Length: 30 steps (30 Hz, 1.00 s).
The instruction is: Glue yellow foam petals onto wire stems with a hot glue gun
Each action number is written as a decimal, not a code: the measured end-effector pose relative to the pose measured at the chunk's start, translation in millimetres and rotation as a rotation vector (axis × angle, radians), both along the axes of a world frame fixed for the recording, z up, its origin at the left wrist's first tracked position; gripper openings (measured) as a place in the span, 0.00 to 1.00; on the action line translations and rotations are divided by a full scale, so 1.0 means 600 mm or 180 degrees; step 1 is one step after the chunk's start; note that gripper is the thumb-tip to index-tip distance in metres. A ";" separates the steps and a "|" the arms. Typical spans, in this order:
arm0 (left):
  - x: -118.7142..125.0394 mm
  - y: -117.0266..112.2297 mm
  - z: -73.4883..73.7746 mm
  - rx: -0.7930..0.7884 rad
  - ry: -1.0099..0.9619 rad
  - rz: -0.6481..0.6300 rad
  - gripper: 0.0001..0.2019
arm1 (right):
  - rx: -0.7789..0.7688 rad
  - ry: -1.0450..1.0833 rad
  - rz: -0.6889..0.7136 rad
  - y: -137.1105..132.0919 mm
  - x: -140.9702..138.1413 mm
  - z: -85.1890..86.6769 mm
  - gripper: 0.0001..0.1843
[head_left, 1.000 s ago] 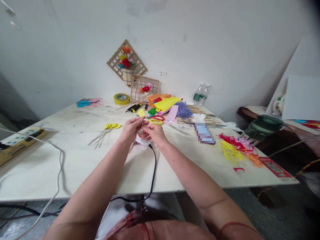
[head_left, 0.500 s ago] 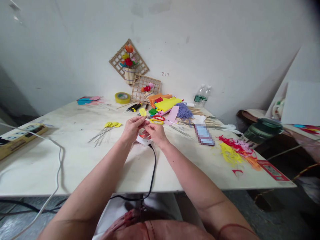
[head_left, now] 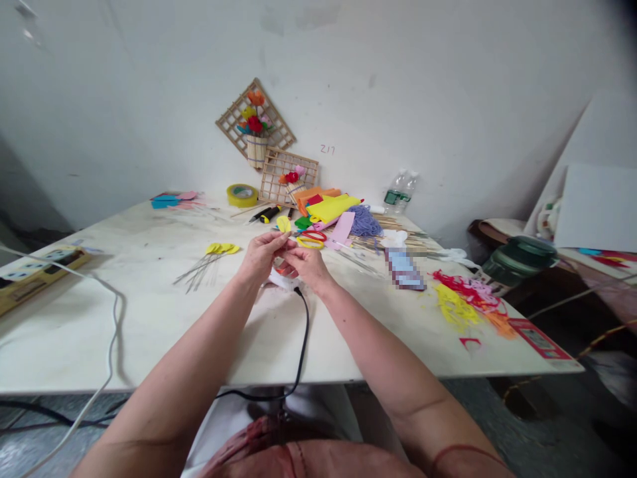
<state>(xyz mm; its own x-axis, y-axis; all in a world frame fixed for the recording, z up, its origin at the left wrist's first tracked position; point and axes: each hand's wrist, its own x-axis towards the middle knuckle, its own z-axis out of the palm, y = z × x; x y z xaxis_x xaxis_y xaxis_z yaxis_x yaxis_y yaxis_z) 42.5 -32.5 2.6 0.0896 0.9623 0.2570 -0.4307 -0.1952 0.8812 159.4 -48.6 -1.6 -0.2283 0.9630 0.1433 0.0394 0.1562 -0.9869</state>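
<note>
Both my hands meet over the middle of the table, fingertips pinched together. A yellow petal (head_left: pixel 283 224) sticks up from between the fingers of my left hand (head_left: pixel 263 253). My right hand (head_left: pixel 307 260) pinches close beside it, at the petal's lower end; what lies between its fingertips is too small to make out. Under the hands stands a small white device (head_left: pixel 284 281) with a black cord, partly covered by them. Just behind are scissors (head_left: pixel 312 239) with red and yellow handles. To the left lie several yellow petals on wire stems (head_left: pixel 222 249).
A power strip (head_left: pixel 42 275) with a white cable lies at the left. Yellow tape (head_left: pixel 242 194), coloured paper (head_left: pixel 333 208) and purple string (head_left: pixel 365 222) are at the back. A phone (head_left: pixel 405 269) and coloured strips (head_left: pixel 456 307) lie right. Lattice frames with flowers (head_left: pixel 288 178) lean on the wall.
The view has shifted very slightly. My hands stay together in the same place, with the yellow petal still between the fingers.
</note>
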 end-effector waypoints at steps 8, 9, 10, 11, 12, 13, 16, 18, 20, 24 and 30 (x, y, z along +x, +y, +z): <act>-0.023 0.007 0.002 0.0056 0.0235 0.0056 0.12 | 0.0023 -0.0251 0.0174 0.003 0.025 0.014 0.10; -0.026 0.008 0.002 0.0086 0.0354 -0.0022 0.12 | 0.0024 -0.0196 0.0162 0.007 0.032 0.015 0.10; -0.029 0.008 0.002 0.0094 0.0489 -0.0133 0.11 | 0.0019 -0.0098 0.0127 0.012 0.039 0.017 0.10; -0.031 0.008 0.001 0.0079 0.0616 -0.0258 0.11 | 0.0006 0.0034 0.0069 0.017 0.046 0.018 0.10; -0.032 0.008 0.002 0.0049 0.0741 -0.0387 0.11 | -0.0022 0.0175 -0.0006 0.021 0.052 0.019 0.10; -0.032 0.007 0.002 0.0010 0.0858 -0.0518 0.11 | -0.0064 0.0313 -0.0079 0.026 0.059 0.020 0.10; -0.030 0.001 0.004 -0.0097 0.1104 -0.0843 0.12 | -0.0190 0.0608 -0.0151 0.035 0.075 0.026 0.13; -0.027 -0.002 0.004 -0.0170 0.1151 -0.0972 0.12 | -0.0237 0.0712 -0.0069 0.038 0.082 0.029 0.15; -0.026 -0.002 0.003 -0.0225 0.1154 -0.1040 0.11 | -0.0255 0.0753 0.0059 0.038 0.086 0.031 0.14; -0.026 0.001 -0.002 -0.0244 0.1155 -0.1136 0.10 | -0.0272 0.0729 0.0293 0.037 0.086 0.032 0.12; -0.026 0.000 -0.001 -0.0233 0.1210 -0.1265 0.09 | -0.0292 0.0735 0.0392 0.037 0.085 0.032 0.11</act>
